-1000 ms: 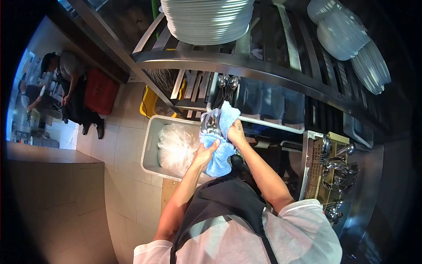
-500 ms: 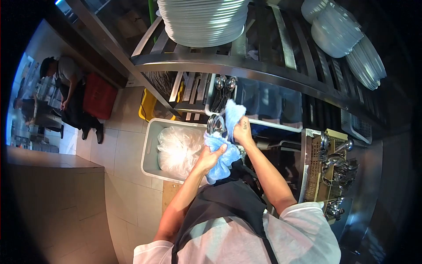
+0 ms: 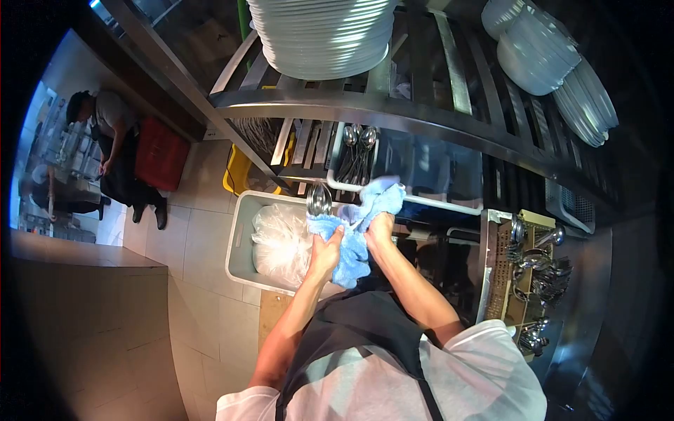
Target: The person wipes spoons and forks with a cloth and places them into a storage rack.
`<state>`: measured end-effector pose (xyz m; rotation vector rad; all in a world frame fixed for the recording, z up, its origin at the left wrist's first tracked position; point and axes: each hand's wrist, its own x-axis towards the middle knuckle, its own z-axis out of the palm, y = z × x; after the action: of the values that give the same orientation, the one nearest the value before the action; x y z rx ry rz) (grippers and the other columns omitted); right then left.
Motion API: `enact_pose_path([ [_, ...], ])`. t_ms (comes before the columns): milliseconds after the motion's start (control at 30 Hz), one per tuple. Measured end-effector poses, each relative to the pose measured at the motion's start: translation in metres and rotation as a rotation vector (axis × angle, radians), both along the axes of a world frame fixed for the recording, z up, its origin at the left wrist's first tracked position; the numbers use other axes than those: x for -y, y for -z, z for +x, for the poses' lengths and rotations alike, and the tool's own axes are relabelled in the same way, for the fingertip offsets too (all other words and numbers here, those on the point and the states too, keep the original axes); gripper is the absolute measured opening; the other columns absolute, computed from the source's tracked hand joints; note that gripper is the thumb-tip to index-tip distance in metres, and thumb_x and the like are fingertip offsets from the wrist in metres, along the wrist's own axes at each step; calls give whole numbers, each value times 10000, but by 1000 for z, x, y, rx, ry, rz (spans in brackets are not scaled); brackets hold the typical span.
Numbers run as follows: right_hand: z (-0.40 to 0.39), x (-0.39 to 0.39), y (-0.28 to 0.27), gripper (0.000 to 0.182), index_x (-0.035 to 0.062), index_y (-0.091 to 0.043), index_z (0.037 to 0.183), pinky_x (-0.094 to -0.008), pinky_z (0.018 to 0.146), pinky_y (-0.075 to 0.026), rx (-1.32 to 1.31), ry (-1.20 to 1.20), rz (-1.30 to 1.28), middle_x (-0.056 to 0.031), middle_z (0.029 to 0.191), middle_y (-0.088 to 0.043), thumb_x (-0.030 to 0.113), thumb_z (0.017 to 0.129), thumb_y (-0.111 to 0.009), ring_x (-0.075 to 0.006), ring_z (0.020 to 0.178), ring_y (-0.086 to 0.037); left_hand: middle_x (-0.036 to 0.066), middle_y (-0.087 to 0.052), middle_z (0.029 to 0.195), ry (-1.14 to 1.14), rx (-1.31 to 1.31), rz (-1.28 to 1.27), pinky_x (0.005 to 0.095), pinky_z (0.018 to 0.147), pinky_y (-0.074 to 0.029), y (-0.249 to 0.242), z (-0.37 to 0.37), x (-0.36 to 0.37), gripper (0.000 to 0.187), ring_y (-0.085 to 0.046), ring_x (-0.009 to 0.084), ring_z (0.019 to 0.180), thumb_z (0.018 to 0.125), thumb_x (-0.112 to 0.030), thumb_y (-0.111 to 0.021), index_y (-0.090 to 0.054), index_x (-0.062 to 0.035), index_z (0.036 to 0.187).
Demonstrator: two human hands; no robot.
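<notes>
Clamped: left hand (image 3: 324, 254) and right hand (image 3: 380, 231) both closed on blue cloth (image 3: 354, 228) | spoon (image 3: 319, 199) bowl poking out at cloth's far-left edge | held above grey bin (image 3: 239, 242) with clear bag (image 3: 281, 238) | cutlery tray (image 3: 502, 274) right.

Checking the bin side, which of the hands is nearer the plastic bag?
Left. The left hand is beside the plastic bag; the right hand sits farther off, across the blue cloth.

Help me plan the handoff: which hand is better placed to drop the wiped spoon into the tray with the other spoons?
Probably the right hand: it is nearer the spoon tray. But the left hand grips the spoon through the blue cloth.
</notes>
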<state>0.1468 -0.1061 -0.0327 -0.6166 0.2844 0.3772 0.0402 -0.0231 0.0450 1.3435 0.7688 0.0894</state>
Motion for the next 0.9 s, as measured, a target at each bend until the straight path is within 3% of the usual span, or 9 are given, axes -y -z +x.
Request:
enact_pose_path([
  [100,25,6,-37,289,84,-508,766,-322,510,-454,65,216,-219,-51,679,-529,330,873,-399,-175,609,-539,66,-549,888,70,48,-23,283,735,-404,14,-7,9,253,-499,137,813,812,-182,-541,-490,-7,987],
  [233,27,-6,-16,182,49,-526,820,-318,529,-452,5,177,-62,-70,708,-549,197,849,-424,-184,634,-554,113,-561,899,117,69,278,298,745,-403,30,9,15,268,-517,171,831,808,-184,-538,-493,6,990],
  [300,8,-22,71,196,-26,-515,894,-319,518,-450,798,361,-1360,-93,750,-564,143,809,-463,-185,600,-543,150,-568,889,168,16,245,318,747,-403,26,16,10,276,-535,211,833,806,-194,-535,-499,16,982],
  [333,-2,-16,65,196,-26,-515,894,-319,518,-450,795,361,-1359,-93,750,-564,143,809,-463,-185,600,-543,105,-558,866,144,68,302,305,724,-403,32,17,10,236,-513,171,800,815,-171,-529,-506,14,958],
  [400,-16,-2,12,234,-27,-497,953,-309,557,-448,233,-389,-1009,-96,804,-569,133,783,-477,-174,638,-542,59,-548,844,108,122,357,292,700,-403,42,19,9,197,-490,132,767,823,-149,-523,-513,13,934],
  [433,-11,-6,-39,249,-21,-510,961,-324,595,-452,5,-431,-1009,-101,829,-578,138,770,-493,-174,689,-552,58,-545,836,70,76,383,289,694,-402,47,17,9,210,-488,131,761,828,-172,-516,-515,8,936],
  [500,31,-13,50,241,-4,-527,948,-324,598,-463,7,-416,-660,-94,829,-579,171,784,-509,-171,708,-562,56,-543,827,28,29,412,286,689,-401,64,13,5,224,-485,130,754,833,-196,-509,-518,2,939],
  [700,63,-12,49,316,55,-541,948,-324,616,-498,46,-713,-230,-73,851,-577,344,820,-514,-172,704,-584,171,-573,884,7,-146,135,340,746,-402,84,0,-17,401,-536,252,830,838,-327,-470,-502,45,983],
  [900,-5,-15,46,287,58,-549,984,-269,642,-436,113,-560,-302,-27,881,-555,271,792,-566,-120,736,-524,69,-575,806,140,-81,-15,290,665,-412,60,0,-22,266,-514,138,731,826,-235,-514,-539,12,924],
])
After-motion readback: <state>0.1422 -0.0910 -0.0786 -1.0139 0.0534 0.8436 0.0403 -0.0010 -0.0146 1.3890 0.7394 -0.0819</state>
